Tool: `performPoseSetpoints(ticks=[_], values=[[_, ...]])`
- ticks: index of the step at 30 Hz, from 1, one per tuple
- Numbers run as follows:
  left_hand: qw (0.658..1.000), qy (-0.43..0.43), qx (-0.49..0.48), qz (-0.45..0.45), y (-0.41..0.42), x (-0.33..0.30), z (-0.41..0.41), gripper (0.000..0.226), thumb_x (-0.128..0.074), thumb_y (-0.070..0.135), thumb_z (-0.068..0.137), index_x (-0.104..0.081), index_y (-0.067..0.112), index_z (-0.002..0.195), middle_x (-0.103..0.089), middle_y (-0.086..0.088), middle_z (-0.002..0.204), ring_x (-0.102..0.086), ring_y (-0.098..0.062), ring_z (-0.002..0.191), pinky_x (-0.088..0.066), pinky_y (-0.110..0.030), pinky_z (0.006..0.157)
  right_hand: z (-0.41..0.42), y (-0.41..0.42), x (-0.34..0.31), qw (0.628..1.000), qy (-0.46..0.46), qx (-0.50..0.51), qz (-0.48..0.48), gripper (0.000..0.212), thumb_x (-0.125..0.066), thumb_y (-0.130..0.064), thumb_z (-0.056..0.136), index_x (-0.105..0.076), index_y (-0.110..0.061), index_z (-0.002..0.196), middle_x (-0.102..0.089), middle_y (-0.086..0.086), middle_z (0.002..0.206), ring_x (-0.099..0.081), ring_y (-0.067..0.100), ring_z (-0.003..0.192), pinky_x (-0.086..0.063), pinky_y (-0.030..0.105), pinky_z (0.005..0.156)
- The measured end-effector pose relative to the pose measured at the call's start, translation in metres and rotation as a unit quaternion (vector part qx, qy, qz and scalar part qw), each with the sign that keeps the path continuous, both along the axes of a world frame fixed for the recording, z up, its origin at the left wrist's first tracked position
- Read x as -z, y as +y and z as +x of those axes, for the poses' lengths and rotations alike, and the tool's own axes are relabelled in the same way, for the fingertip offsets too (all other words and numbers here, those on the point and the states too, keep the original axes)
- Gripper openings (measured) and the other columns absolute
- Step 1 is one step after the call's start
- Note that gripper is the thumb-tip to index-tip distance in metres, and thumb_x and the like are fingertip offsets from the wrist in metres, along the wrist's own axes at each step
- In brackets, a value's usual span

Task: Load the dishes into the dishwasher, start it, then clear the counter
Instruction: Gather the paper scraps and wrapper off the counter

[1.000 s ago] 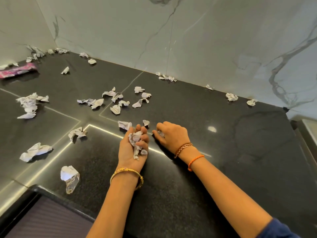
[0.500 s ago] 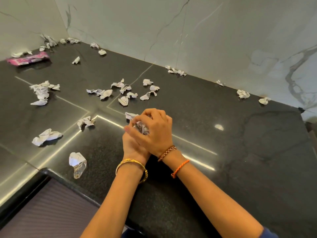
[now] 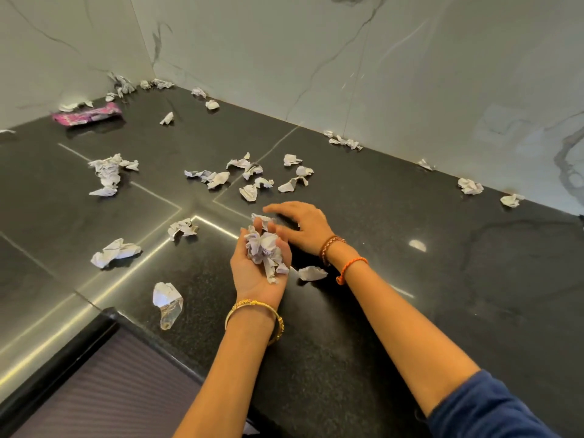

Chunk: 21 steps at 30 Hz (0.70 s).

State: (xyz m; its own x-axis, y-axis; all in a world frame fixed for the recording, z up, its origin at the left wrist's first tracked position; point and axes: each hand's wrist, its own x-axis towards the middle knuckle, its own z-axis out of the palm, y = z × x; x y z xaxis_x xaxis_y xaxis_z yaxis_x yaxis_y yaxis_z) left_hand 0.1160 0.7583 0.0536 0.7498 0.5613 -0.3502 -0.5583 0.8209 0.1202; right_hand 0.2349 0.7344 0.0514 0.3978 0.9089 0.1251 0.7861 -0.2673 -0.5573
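Note:
My left hand (image 3: pixel 248 276) lies palm up just above the black counter (image 3: pixel 410 311), its fingers cupped round a wad of crumpled white paper (image 3: pixel 265 249). Right beside it, my right hand (image 3: pixel 308 226) hovers palm down with its fingers spread and relaxed, holding nothing. Its fingertips are over a small paper scrap (image 3: pixel 262 217) at the far end of the wad. One loose scrap (image 3: pixel 312 273) lies on the counter under my right wrist. Several more crumpled scraps (image 3: pixel 252 178) are scattered just beyond both hands.
More scraps lie left (image 3: pixel 107 172), near left (image 3: pixel 115 251) and along the marble wall at right (image 3: pixel 470 186). A pink wrapper (image 3: pixel 87 114) sits at the far left. A clear crumpled wrapper (image 3: pixel 167 303) lies near the counter's front edge, above a dark ribbed surface (image 3: pixel 94 390).
My right hand pressed a scrap into the left hand's wad, then lifted off and moved right and forward. One scrap now lies on the counter beneath my right wrist.

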Motion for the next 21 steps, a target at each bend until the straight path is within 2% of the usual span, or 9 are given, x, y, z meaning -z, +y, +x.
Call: performPoseSetpoints(ticks=[1,4,6,8,12,15,18,19,21], values=[[1.000,-0.008,-0.003,-0.007,0.001,0.000,-0.001,0.037,-0.039,0.032,0.095,-0.066,0.013,0.078,-0.063,-0.004,0.076,-0.062,-0.016,0.061,-0.052,-0.019,0.044,0.000,0.000,-0.002,0.999,-0.024,-0.026,-0.020,0.050,-0.042,-0.049,0.079,-0.063,-0.023,0.116,-0.063,0.003,0.117,-0.055,0.019,0.108,-0.040,0.031,0.091],[1.000,-0.019,-0.005,-0.018,0.002,0.002,-0.002,0.040,-0.038,0.030,0.096,-0.067,0.013,0.075,-0.062,-0.005,0.075,-0.061,-0.017,0.052,-0.050,-0.018,0.041,0.003,-0.006,-0.005,0.999,-0.023,-0.034,-0.018,0.023,-0.058,-0.023,0.088,-0.069,-0.012,0.105,-0.065,0.008,0.111,-0.057,0.023,0.103,-0.039,0.026,0.087],[1.000,-0.002,0.000,-0.006,0.002,0.003,-0.002,0.033,-0.038,0.029,0.096,-0.064,0.016,0.081,-0.062,-0.005,0.070,-0.061,-0.016,0.051,-0.049,-0.017,0.041,0.006,-0.017,-0.002,0.999,-0.052,-0.002,0.004,0.017,-0.062,-0.017,0.086,-0.071,-0.009,0.098,-0.068,0.010,0.103,-0.059,0.026,0.098,-0.043,0.031,0.086],[1.000,0.011,0.006,0.007,0.002,0.003,-0.002,0.028,-0.039,0.028,0.096,-0.062,0.017,0.084,-0.062,-0.004,0.067,-0.060,-0.015,0.052,-0.049,-0.017,0.042,0.007,-0.034,-0.001,0.998,-0.035,0.043,0.039,0.014,-0.066,-0.011,0.082,-0.072,-0.005,0.092,-0.069,0.013,0.097,-0.061,0.027,0.092,-0.045,0.029,0.083],[1.000,0.002,0.015,0.009,0.001,0.004,-0.003,0.028,-0.040,0.027,0.095,-0.063,0.017,0.083,-0.059,-0.004,0.071,-0.058,-0.014,0.051,-0.047,-0.016,0.039,-0.001,-0.072,-0.003,0.976,0.095,0.155,0.121,0.009,-0.071,-0.005,0.076,-0.073,-0.004,0.085,-0.070,0.009,0.083,-0.058,-0.006,0.064,-0.042,0.004,0.064],[1.000,-0.011,0.010,0.015,0.001,0.005,-0.004,0.031,-0.038,0.028,0.095,-0.063,0.017,0.081,-0.058,-0.004,0.072,-0.056,-0.014,0.049,-0.044,-0.015,0.037,-0.021,-0.087,-0.002,0.972,0.090,0.146,0.161,0.008,-0.066,-0.008,0.081,-0.072,-0.005,0.086,-0.067,0.005,0.084,-0.057,-0.002,0.067,-0.041,0.005,0.065],[1.000,-0.017,0.005,0.019,0.000,0.005,-0.006,0.034,-0.038,0.029,0.095,-0.065,0.017,0.078,-0.059,-0.004,0.072,-0.057,-0.014,0.049,-0.044,-0.015,0.038,-0.041,-0.087,0.006,0.987,0.023,0.088,0.131,0.030,-0.049,-0.029,0.083,-0.068,-0.006,0.088,-0.063,0.007,0.095,-0.053,0.013,0.084,-0.035,0.013,0.075],[1.000,-0.019,0.004,0.020,0.000,0.005,-0.006,0.035,-0.038,0.029,0.095,-0.066,0.016,0.077,-0.059,-0.004,0.072,-0.057,-0.014,0.050,-0.044,-0.015,0.038,-0.046,-0.086,0.009,0.992,-0.011,0.076,0.099,0.037,-0.044,-0.039,0.080,-0.066,-0.010,0.090,-0.061,0.005,0.097,-0.051,0.013,0.085,-0.035,0.017,0.075],[0.999,-0.024,0.007,0.023,-0.001,0.004,-0.007,0.035,-0.037,0.028,0.095,-0.065,0.017,0.077,-0.059,-0.004,0.072,-0.056,-0.014,0.049,-0.044,-0.015,0.038,-0.049,-0.083,0.014,0.986,-0.138,0.063,0.065,0.039,-0.042,-0.048,0.077,-0.062,-0.017,0.090,-0.061,0.001,0.090,-0.053,0.017,0.077,-0.037,0.025,0.065]])
